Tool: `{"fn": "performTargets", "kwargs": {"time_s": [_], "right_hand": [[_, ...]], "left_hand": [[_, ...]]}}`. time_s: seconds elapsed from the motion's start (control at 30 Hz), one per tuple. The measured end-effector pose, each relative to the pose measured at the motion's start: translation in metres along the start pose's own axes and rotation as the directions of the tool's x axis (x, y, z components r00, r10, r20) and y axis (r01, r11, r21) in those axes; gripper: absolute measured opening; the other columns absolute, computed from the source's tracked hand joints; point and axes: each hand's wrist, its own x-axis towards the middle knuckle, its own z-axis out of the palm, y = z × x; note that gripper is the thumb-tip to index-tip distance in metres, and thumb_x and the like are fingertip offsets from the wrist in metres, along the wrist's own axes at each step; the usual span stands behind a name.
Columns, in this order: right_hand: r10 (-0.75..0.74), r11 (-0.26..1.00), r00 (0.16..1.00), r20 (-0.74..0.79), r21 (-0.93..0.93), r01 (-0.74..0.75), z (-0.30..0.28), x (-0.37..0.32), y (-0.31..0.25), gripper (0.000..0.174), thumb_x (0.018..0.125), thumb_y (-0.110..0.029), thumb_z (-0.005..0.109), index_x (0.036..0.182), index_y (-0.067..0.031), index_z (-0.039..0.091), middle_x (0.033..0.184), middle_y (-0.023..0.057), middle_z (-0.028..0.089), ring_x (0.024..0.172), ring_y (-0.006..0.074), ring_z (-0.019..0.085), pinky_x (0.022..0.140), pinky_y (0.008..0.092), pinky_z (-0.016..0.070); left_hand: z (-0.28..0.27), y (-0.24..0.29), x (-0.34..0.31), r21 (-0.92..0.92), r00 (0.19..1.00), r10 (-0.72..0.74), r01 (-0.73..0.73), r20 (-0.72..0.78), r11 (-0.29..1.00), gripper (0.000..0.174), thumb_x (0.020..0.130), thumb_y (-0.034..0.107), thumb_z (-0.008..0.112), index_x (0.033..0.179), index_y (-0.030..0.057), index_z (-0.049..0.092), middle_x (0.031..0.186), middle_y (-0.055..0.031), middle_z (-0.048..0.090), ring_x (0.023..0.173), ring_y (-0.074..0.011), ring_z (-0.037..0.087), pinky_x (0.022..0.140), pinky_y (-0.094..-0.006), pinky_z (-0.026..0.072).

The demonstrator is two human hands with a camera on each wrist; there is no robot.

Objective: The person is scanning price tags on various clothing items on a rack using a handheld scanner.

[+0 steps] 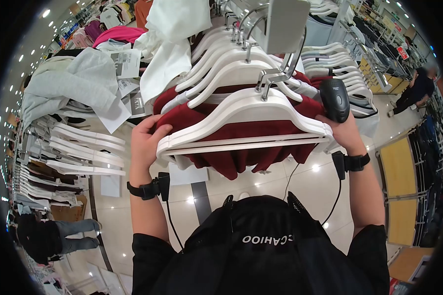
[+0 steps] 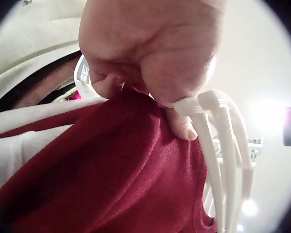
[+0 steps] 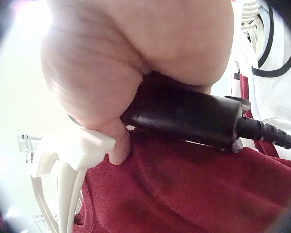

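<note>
A dark red garment (image 1: 226, 129) hangs on the rail behind two empty-looking white hangers (image 1: 251, 110). My left hand (image 1: 145, 140) pinches the garment's shoulder by the hangers' left end; in the left wrist view the thumb of that hand (image 2: 155, 48) lies against the red cloth (image 2: 111, 160). At the right shoulder, my right hand (image 1: 347, 132) has its fingers round a black handheld scanner (image 1: 334, 101). The right wrist view shows the scanner's handle (image 3: 184, 116) in the palm of that hand (image 3: 136, 53), its thumb on the red cloth (image 3: 194, 184) beside a white hanger end (image 3: 80, 145).
More white hangers (image 1: 216, 64) with clothes fill the rail behind. Piled light clothes (image 1: 83, 81) and paper tags (image 1: 125, 64) lie at the left, above a row of white hangers (image 1: 86, 152). A person in black (image 1: 418, 88) is at the far right, another (image 1: 44, 236) at the lower left.
</note>
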Motion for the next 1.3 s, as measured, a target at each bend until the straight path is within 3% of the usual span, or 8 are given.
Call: {"fn": "performTargets", "kwargs": {"time_s": [0.13, 0.27, 0.5, 0.8, 0.87, 1.0, 1.17, 1.3], "right_hand": [[-0.026, 1.0, 1.0, 0.011, 0.001, 0.026, -0.004, 0.001, 0.011, 0.041, 0.076, -0.007, 0.083, 0.112, -0.002, 0.065, 0.099, 0.0034, 0.068, 0.087, 0.0131, 0.062, 0.08, 0.0304, 0.0509], [-0.059, 0.998, 0.998, 0.036, 0.014, 0.059, -0.009, 0.002, 0.017, 0.044, 0.077, -0.007, 0.083, 0.116, -0.0022, 0.063, 0.103, 0.0042, 0.069, 0.089, 0.0132, 0.062, 0.082, 0.0309, 0.0508], [-0.162, 0.987, 0.984, 0.076, -0.01, 0.163, -0.01, 0.003, 0.019, 0.044, 0.079, -0.007, 0.081, 0.119, -0.0009, 0.062, 0.108, 0.007, 0.069, 0.096, 0.0156, 0.063, 0.088, 0.0325, 0.0503], [-0.128, 0.992, 0.985, 0.118, 0.009, 0.128, -0.02, 0.002, 0.028, 0.042, 0.079, -0.009, 0.081, 0.116, -0.0025, 0.063, 0.103, 0.0066, 0.07, 0.092, 0.0156, 0.064, 0.086, 0.0323, 0.0507], [0.022, 0.999, 0.991, 0.135, -0.045, -0.017, -0.034, 0.001, 0.026, 0.036, 0.08, -0.01, 0.08, 0.112, -0.003, 0.065, 0.098, 0.0038, 0.071, 0.087, 0.0135, 0.064, 0.083, 0.0307, 0.0512], [0.024, 1.0, 0.995, 0.093, -0.011, -0.023, -0.064, 0.001, -0.007, 0.029, 0.082, -0.01, 0.078, 0.107, -0.0044, 0.067, 0.095, 0.0002, 0.069, 0.081, 0.0101, 0.062, 0.076, 0.0286, 0.0504], [-0.172, 0.984, 0.976, 0.13, -0.032, 0.178, -0.081, 0.043, -0.08, 0.031, 0.082, -0.005, 0.075, 0.111, -0.0041, 0.065, 0.098, 0.0003, 0.068, 0.08, 0.007, 0.059, 0.072, 0.0261, 0.0486], [-0.395, 0.86, 0.908, 0.142, -0.29, 0.419, -0.06, 0.086, -0.167, 0.033, 0.084, -0.018, 0.077, 0.113, -0.0055, 0.067, 0.095, 0.0005, 0.068, 0.083, 0.0077, 0.058, 0.075, 0.026, 0.0479]], "left_hand": [[0.003, -0.009, -0.013, -0.057, 0.994, -0.101, 0.103, 0.036, 0.993, 0.026, 0.084, 0.003, 0.074, 0.109, -0.0024, 0.071, 0.094, -0.0048, 0.073, 0.086, -0.011, 0.065, 0.078, -0.0271, 0.052], [0.005, -0.004, -0.033, 0.316, 0.999, 0.005, -0.021, 0.054, 0.949, 0.026, 0.085, 0.002, 0.071, 0.111, 0.0006, 0.071, 0.096, -0.0062, 0.074, 0.086, -0.0114, 0.066, 0.078, -0.0286, 0.0524], [0.019, -0.024, -0.051, 0.409, 0.917, 0.032, 0.146, -0.398, 0.901, 0.02, 0.095, 0.013, 0.066, 0.105, -0.0031, 0.07, 0.082, -0.0092, 0.073, 0.075, -0.0133, 0.064, 0.071, -0.0302, 0.0497], [0.017, -0.063, -0.092, 0.528, 0.866, 0.008, 0.297, -0.499, 0.796, 0.029, 0.094, 0.027, 0.067, 0.099, -0.0019, 0.069, 0.078, -0.0164, 0.068, 0.071, -0.0227, 0.065, 0.069, -0.035, 0.05], [0.011, -0.08, -0.107, 0.524, 0.831, -0.255, 0.519, -0.495, 0.676, 0.03, 0.093, 0.028, 0.068, 0.098, -0.001, 0.069, 0.076, -0.0151, 0.068, 0.07, -0.0248, 0.066, 0.068, -0.0366, 0.0508], [0.024, -0.121, -0.149, 0.466, 0.846, -0.267, 0.487, -0.462, 0.738, 0.032, 0.091, 0.031, 0.07, 0.097, 0.0007, 0.07, 0.074, -0.0126, 0.067, 0.069, -0.0233, 0.065, 0.068, -0.0358, 0.0511], [0.033, -0.194, -0.195, 0.382, 0.818, -0.488, 0.574, -0.303, 0.724, 0.031, 0.09, 0.034, 0.07, 0.098, 0.0035, 0.071, 0.079, -0.0123, 0.071, 0.075, -0.0253, 0.068, 0.071, -0.0367, 0.053], [0.038, -0.208, -0.199, 0.486, 0.833, -0.533, 0.53, -0.148, 0.695, 0.032, 0.09, 0.034, 0.07, 0.101, 0.005, 0.072, 0.089, -0.0159, 0.074, 0.083, -0.0297, 0.072, 0.075, -0.0386, 0.0559]]}}
